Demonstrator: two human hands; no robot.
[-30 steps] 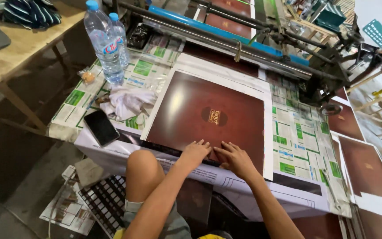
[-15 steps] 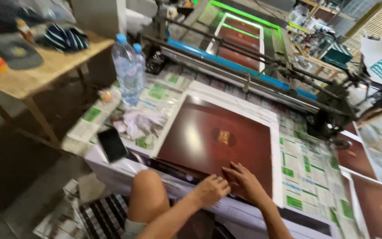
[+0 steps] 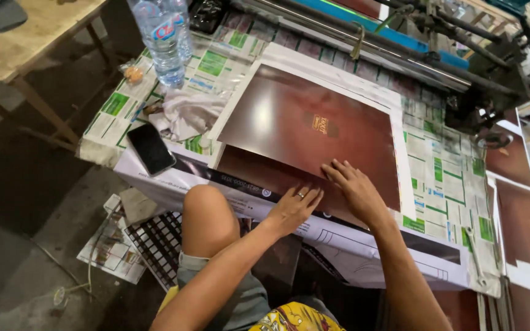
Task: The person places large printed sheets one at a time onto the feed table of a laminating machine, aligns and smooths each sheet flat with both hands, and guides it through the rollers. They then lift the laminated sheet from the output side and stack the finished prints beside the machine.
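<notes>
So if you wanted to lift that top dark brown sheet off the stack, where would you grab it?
Probably at the near edge of the top brown sheet, coming from the person's side. It lies flat, and that edge sits shifted back from the sheet below, leaving a small step to catch. The left hand and right hand rest there, fingertips at that edge.

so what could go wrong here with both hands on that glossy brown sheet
The left hand and right hand press flat on the near edge of the glossy brown sheet, so fingers could smudge or mark its shiny face. The sheet looks lifted over another one beneath, so it might slide askew. The water bottle stands close by on the papered table; a knock could wet the sheets.
</notes>
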